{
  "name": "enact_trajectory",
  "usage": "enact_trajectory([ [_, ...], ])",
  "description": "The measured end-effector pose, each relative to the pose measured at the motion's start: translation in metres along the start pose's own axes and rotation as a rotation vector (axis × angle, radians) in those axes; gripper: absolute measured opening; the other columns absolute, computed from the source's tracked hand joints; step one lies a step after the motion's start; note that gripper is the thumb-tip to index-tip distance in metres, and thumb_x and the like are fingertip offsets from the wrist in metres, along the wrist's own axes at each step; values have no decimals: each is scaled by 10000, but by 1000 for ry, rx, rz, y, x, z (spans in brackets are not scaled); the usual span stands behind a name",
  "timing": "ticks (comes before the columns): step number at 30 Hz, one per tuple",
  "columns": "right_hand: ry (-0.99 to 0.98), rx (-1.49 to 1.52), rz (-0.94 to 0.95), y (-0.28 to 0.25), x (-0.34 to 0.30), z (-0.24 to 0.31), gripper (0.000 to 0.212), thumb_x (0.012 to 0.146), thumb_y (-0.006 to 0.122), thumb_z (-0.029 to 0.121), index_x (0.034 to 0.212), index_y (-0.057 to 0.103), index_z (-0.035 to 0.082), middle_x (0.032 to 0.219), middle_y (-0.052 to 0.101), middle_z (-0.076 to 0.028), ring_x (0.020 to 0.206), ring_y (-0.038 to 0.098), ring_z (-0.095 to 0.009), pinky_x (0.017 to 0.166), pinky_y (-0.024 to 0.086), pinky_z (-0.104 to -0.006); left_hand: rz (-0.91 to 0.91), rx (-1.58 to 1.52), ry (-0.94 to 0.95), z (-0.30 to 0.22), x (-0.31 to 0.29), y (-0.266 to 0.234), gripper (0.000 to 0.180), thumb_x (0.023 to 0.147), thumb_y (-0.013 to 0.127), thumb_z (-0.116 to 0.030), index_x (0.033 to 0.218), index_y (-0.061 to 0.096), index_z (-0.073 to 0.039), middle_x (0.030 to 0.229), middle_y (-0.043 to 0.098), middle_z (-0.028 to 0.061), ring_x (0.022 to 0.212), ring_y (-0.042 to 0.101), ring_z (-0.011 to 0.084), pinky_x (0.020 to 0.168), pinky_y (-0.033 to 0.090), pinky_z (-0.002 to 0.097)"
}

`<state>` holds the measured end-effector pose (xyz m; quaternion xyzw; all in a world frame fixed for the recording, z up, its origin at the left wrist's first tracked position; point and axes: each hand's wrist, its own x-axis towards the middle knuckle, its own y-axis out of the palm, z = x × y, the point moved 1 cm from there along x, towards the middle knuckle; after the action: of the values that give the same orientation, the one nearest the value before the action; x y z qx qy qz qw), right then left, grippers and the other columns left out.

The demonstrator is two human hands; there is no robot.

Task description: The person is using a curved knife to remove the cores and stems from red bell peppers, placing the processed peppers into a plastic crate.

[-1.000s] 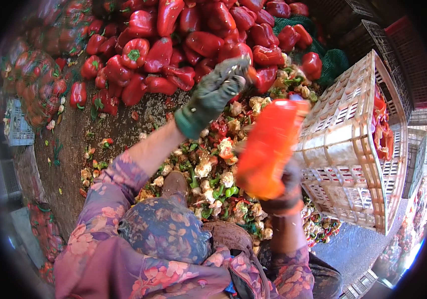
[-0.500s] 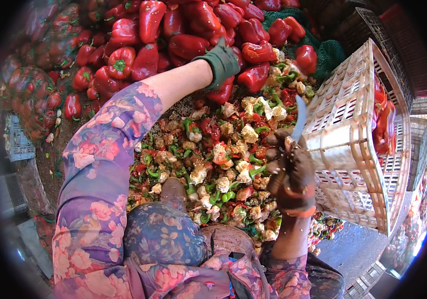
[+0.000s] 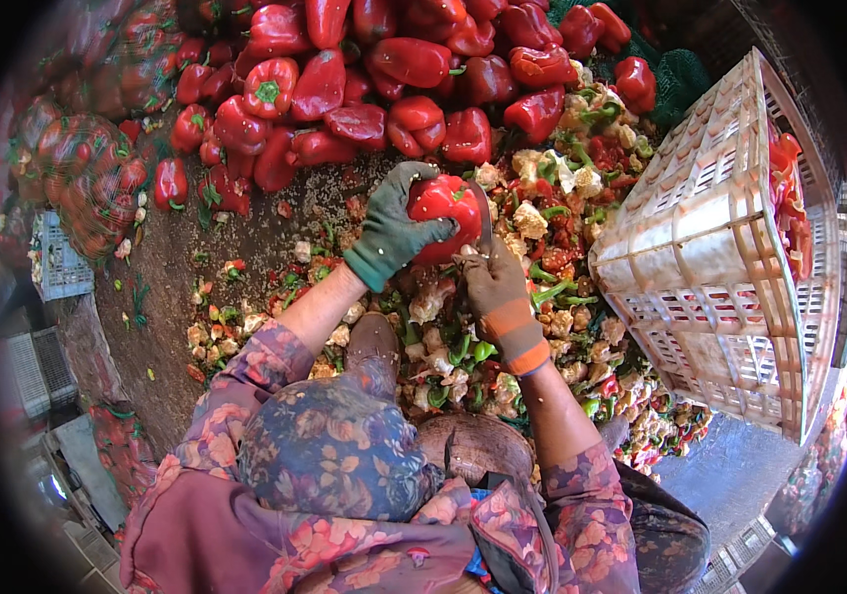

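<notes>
My left hand (image 3: 394, 226), in a dark green glove, is closed round a red bell pepper (image 3: 446, 210) in front of my knees. In a brown glove with an orange cuff, my right hand (image 3: 496, 289) grips a knife; its handle is hidden in the fist. The knife blade (image 3: 484, 213) stands upright against the pepper's right side. Beneath both hands lies a thick layer of cut pepper cores (image 3: 448, 371), with pale seeds and green stems. A heap of whole red peppers (image 3: 404, 64) rises just beyond.
On the right a white plastic crate (image 3: 691, 238) lies tipped on its side, with red pepper pieces (image 3: 788, 198) inside. Net bags of peppers (image 3: 87, 178) stand at the left. A light blue crate (image 3: 64, 257) is beside them. My boot (image 3: 372, 346) rests among the cores.
My left hand has come back from the heap with a red pepper. My right hand has moved left and up, bringing the knife against it.
</notes>
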<state>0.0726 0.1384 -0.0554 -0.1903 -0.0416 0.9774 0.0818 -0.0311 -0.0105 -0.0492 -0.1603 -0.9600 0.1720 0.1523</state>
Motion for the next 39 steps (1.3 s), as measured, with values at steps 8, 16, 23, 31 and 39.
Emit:
enact_trajectory([
  [8,-192,-192,3,0,-40,-12,229,849,631,217,955,596,17,736,628,-144,667,622,-250,617,477,-344,-277,-371,-103,-2,8,-5,464,715,792,-127,1081,516,-55,1025,558,31,942,529,112,857,460,278],
  [16,-44,404,158,-29,12,77,527,716,744,41,1191,521,-16,996,637,-74,876,623,-162,737,526,-290,-124,-631,-221,-61,1,-2,453,721,779,-153,1090,536,-51,1041,593,42,955,563,131,877,461,292],
  [23,84,912,157,-33,0,54,374,693,646,-5,1063,589,-15,889,645,-64,778,637,-175,716,535,-324,142,-1344,-693,-61,3,1,532,798,708,-296,1201,489,-29,1093,572,99,1051,560,209,930,456,333],
  [31,16,951,92,-65,-20,49,424,722,610,131,1129,550,29,1025,598,-61,967,593,-216,870,496,-384,162,-1380,-626,-50,23,7,527,761,695,-192,1215,486,-24,1099,569,70,1001,573,180,888,470,327],
  [39,-104,540,-124,-57,-34,77,634,666,627,-8,1281,469,-1,1015,632,-64,870,622,-156,746,524,-291,172,-1506,-793,-41,14,22,385,770,572,-118,1125,532,27,1017,631,135,962,617,259,904,491,393],
])
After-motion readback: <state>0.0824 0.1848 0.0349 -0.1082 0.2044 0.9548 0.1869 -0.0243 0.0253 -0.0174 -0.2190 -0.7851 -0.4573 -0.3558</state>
